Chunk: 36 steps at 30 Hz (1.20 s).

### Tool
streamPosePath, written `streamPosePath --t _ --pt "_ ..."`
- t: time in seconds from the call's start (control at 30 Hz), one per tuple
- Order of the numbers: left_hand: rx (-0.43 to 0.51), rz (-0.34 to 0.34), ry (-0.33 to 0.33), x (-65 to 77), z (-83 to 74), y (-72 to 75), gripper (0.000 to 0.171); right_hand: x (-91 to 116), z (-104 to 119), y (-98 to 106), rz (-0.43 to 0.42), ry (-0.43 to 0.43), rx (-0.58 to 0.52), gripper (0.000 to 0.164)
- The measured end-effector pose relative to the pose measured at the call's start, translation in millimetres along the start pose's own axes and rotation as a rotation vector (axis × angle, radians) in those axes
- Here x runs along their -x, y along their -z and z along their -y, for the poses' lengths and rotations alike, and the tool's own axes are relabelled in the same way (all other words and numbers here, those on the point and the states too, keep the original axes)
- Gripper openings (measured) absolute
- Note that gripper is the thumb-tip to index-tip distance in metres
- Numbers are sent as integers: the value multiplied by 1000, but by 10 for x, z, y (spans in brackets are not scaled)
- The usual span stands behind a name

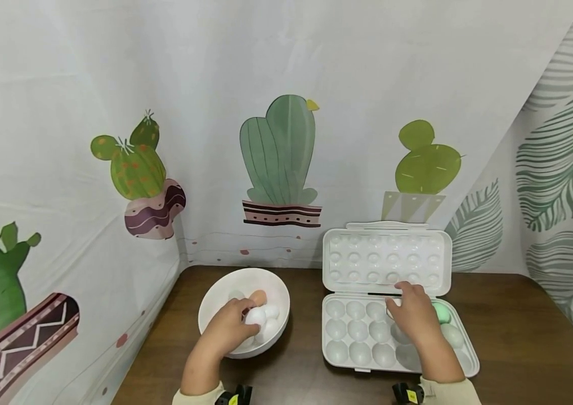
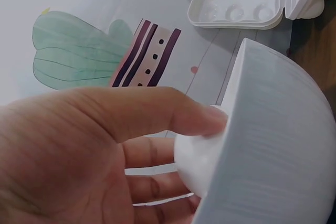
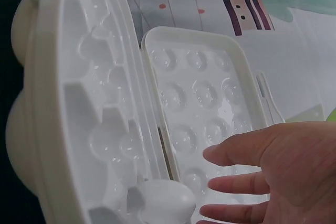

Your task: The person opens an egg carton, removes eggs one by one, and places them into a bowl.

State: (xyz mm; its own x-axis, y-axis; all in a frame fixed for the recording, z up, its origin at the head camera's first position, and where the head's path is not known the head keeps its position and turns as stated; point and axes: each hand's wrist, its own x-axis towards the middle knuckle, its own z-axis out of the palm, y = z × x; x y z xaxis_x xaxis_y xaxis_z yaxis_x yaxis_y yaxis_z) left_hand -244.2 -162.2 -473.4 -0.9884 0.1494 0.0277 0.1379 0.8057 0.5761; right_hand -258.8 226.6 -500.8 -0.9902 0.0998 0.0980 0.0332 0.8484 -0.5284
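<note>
One white egg (image 1: 255, 318) is pinched between the left hand's (image 1: 229, 327) thumb and fingers, likely by its sides because other eggs (image 1: 271, 311) crowd the bowl (image 1: 211, 301). At the bowl's three o'clock, the right hand's (image 1: 415, 316) fingers stand apart beside a second egg (image 3: 168, 203) in the carton (image 1: 342, 367); its lid (image 1: 388, 247) leans toward twelve o'clock, presumably keeping cups reachable.

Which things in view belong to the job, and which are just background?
Job: round white bowl; white egg in the left hand; orange egg; hinged white plastic egg tray under the right hand; green egg.

Background: brown wooden table; white cactus-print cloth backdrop.
</note>
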Motion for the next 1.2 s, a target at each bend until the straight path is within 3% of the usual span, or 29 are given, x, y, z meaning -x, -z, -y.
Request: streamPosePath --t 0.3,0.6,1.2 --pt "32 63 12 49 24 25 34 -12 -45 -20 35 -45 23 53" --pt "46 102 -38 61 67 63 30 -35 -86 -46 74 -60 36 56" --pt "81 169 -14 97 103 80 24 -37 -121 -72 114 -58 38 50"
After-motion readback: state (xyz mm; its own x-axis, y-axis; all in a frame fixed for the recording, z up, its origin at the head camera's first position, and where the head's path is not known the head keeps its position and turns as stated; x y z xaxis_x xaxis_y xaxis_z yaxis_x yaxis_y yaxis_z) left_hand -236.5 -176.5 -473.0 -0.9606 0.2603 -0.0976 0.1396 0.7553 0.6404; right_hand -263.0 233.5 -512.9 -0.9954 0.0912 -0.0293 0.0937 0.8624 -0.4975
